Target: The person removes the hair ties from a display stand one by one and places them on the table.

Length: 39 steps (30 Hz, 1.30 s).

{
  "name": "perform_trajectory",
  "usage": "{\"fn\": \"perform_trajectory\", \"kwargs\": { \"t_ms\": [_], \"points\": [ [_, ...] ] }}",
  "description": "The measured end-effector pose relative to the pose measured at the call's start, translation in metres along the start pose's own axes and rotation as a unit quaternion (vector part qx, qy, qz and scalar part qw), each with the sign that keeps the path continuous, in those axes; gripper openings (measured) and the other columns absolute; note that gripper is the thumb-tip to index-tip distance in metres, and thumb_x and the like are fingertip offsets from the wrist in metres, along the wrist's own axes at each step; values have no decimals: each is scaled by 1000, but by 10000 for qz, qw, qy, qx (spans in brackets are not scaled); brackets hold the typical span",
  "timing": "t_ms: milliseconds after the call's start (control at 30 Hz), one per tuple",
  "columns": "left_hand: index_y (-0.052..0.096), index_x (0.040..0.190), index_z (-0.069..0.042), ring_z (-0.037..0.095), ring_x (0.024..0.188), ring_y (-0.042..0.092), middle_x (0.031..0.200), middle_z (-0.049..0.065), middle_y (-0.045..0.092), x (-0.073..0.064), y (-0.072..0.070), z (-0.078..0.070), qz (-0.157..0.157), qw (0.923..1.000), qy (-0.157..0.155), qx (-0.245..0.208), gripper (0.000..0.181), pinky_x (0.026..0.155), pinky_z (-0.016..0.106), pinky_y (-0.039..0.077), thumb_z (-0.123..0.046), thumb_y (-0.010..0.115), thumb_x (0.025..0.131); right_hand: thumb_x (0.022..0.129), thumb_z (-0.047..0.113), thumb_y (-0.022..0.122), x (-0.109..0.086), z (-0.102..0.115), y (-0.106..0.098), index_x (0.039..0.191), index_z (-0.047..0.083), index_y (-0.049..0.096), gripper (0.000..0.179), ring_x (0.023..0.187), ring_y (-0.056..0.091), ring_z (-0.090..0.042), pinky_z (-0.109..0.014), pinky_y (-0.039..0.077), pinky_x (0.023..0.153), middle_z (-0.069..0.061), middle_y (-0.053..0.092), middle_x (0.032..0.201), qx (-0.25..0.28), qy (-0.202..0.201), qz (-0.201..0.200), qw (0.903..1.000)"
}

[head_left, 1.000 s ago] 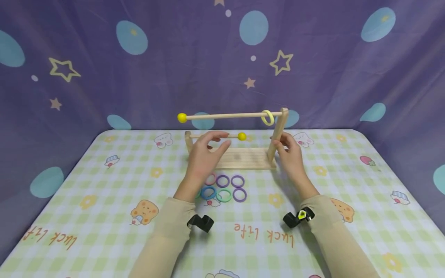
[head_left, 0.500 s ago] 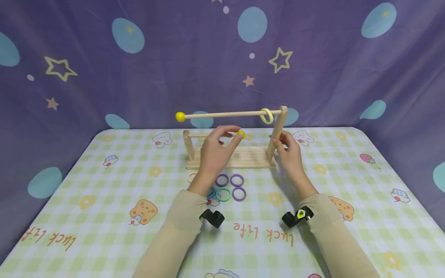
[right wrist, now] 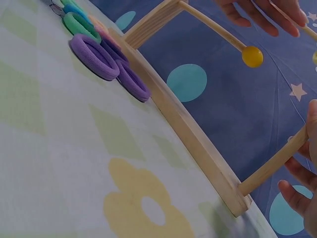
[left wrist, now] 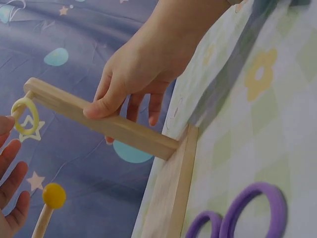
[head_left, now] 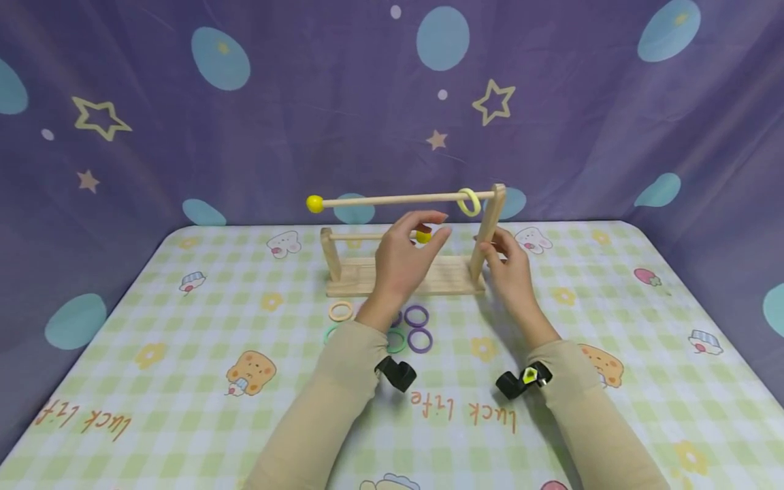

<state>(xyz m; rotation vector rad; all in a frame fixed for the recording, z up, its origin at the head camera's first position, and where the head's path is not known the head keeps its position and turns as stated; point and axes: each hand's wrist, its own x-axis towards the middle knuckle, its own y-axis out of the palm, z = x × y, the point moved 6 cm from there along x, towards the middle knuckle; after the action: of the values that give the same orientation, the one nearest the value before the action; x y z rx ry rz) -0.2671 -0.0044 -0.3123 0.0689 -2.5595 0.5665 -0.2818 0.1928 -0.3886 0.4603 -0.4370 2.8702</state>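
Note:
A wooden stand (head_left: 453, 275) has two posts, each carrying a horizontal dowel tipped with a yellow ball. My right hand (head_left: 512, 275) grips the taller right post (left wrist: 99, 110) between thumb and fingers. On the upper dowel (head_left: 392, 199) hangs a pale yellow ring (head_left: 469, 203), close to that post. My left hand (head_left: 404, 258) is beneath the upper dowel, in front of the lower dowel's ball (head_left: 424, 236) in the head view. Its thumb and fingers are apart and hold nothing. In the left wrist view, those fingers (left wrist: 12, 183) appear beside the ring.
Several fabric rings lie on the checked tablecloth (head_left: 184, 381) before the stand, among them purple rings (head_left: 420, 340), a green ring (head_left: 397, 341) and a pale orange ring (head_left: 341, 312). My left forearm covers part of them. A purple curtain (head_left: 343, 102) hangs behind the table.
My left hand has moved right along the stand, from near the lower dowel's middle to its ball end, toward the yellow ring. The right hand stays on the post.

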Motion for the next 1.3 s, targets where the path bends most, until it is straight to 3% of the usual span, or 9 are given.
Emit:
{"fn": "perform_trajectory", "kwargs": {
  "t_ms": [433,600,833,1300],
  "points": [
    [76,107,-21,5,96,59,104,-12,72,9,16,-10,-277,9996,64,44,22,75,28,47,-34,76,89,99,18,59,0,2,0,134,1,56,38,110,60,-28,-41,49,86,-19,65,124,-4,-60,-28,10000],
    [77,108,-25,4,95,61,105,-14,72,12,22,-11,-308,9991,-86,285,25,76,28,48,-39,76,87,100,20,58,0,2,0,135,1,55,41,113,59,-29,-35,48,85,-19,64,126,-66,-5,22,10000],
    [78,108,-28,3,94,61,103,-14,73,13,29,-13,-339,9979,-219,503,25,75,28,48,-42,75,88,99,18,58,0,2,0,136,0,53,41,113,58,-31,-41,47,87,-20,63,127,9,56,20,10000],
    [79,101,-29,8,92,63,99,-15,72,16,36,-20,-531,9948,-440,754,25,71,33,49,-48,75,85,100,15,59,0,1,0,135,2,55,38,113,59,-30,-31,48,83,-18,64,126,-158,-44,-33,9999]
  ]
}}
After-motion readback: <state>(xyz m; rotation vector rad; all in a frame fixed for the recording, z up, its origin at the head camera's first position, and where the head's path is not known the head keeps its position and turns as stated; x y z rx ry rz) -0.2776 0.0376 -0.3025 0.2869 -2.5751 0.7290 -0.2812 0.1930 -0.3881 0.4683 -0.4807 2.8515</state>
